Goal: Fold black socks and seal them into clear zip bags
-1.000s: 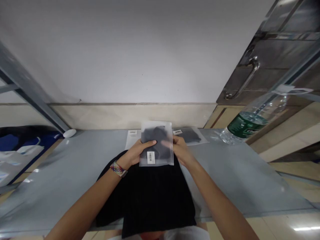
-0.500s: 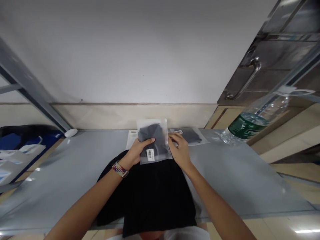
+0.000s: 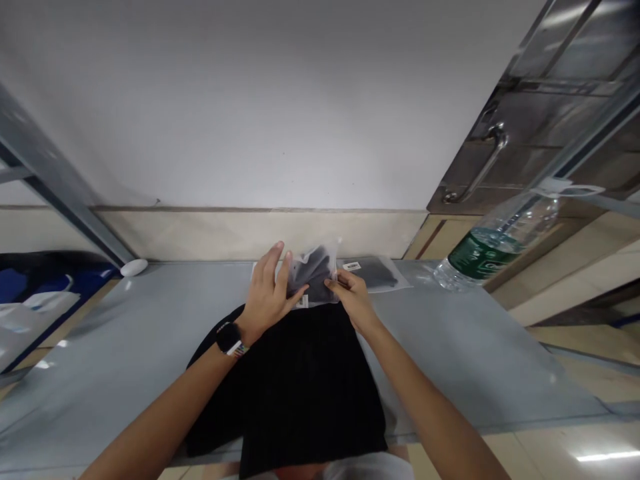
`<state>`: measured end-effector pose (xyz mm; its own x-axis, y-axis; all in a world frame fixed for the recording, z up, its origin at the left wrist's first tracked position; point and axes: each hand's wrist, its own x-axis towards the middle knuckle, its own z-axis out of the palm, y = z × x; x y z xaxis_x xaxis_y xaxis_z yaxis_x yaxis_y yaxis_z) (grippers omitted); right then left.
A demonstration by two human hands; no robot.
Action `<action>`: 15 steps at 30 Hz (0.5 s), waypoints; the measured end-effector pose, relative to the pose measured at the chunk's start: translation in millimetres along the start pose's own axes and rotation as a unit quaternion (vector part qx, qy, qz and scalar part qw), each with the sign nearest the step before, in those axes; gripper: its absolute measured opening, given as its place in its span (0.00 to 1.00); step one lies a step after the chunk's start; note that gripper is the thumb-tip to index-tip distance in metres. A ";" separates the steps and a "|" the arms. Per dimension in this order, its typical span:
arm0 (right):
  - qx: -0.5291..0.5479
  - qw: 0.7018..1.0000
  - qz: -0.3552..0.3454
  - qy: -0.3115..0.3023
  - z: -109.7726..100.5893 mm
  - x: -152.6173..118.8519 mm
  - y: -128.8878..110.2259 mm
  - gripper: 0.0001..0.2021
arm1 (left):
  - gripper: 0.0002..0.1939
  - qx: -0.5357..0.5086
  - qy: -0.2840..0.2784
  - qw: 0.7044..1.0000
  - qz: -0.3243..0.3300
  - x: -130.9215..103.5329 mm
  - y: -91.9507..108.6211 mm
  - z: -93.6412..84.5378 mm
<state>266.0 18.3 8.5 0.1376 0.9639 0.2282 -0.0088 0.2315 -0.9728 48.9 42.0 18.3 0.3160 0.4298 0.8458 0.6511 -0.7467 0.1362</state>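
Note:
A clear plastic bag [image 3: 317,270] with dark folded fabric inside stands tilted at the far side of the black cloth [image 3: 310,387]. Its white label shows only in part near the lower edge. With thumb and fingers, my right hand [image 3: 354,300] pinches the bag's right edge. At the bag's left side, my left hand [image 3: 267,293] has its fingers spread, the thumb lying against the front; a watch is on that wrist. Another clear bag [image 3: 383,273] with dark contents and a label lies flat just behind my right hand.
All this is on a grey table [image 3: 440,360] against a white wall. A large water bottle [image 3: 483,250] with a green label stands at the back right, near a metal frame post. A small white oval object [image 3: 134,267] sits at the back left, beside another post.
My left hand has let go of the bag and spread its fingers at its left side. The bag has tipped and creased, and my right fingers now grip its right edge.

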 end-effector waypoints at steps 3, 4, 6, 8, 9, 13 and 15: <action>-0.041 0.999 -0.027 0.002 -5.1 2.8 1.1 0.15 | 0.54 0.098 0.021 0.990 0.102 -0.1 -3.3 -6.8; -0.059 0.997 -0.040 0.003 -6.9 3.1 1.0 0.14 | 0.55 0.112 0.027 0.987 0.109 0.1 -3.6 -9.2; -0.103 0.992 -0.077 0.011 -10.2 2.8 -0.9 0.12 | 0.55 0.123 0.038 0.985 0.117 0.3 -4.7 -13.9; -0.164 0.977 -0.131 0.028 -12.7 1.1 -5.2 0.10 | 0.53 0.128 0.049 0.983 0.119 -0.1 -7.4 -18.5; -0.196 0.966 -0.163 0.034 -13.6 -0.3 -8.2 0.09 | 0.51 0.130 0.053 0.983 0.122 -0.4 -9.2 -20.7; -0.267 0.920 -0.286 0.016 -14.9 -6.3 -23.2 0.08 | 0.40 0.134 0.035 0.974 0.180 0.6 -14.3 -29.6; -0.274 0.901 -0.336 0.012 -16.0 -8.9 -30.5 0.09 | 0.35 0.133 0.025 0.968 0.213 3.2 -13.4 -34.3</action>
<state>280.9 0.5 35.5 -0.0501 0.6251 0.7789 0.5736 0.6564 -0.4900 17.6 36.0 36.8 0.5652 0.0818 0.8209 0.6254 -0.6914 -0.3617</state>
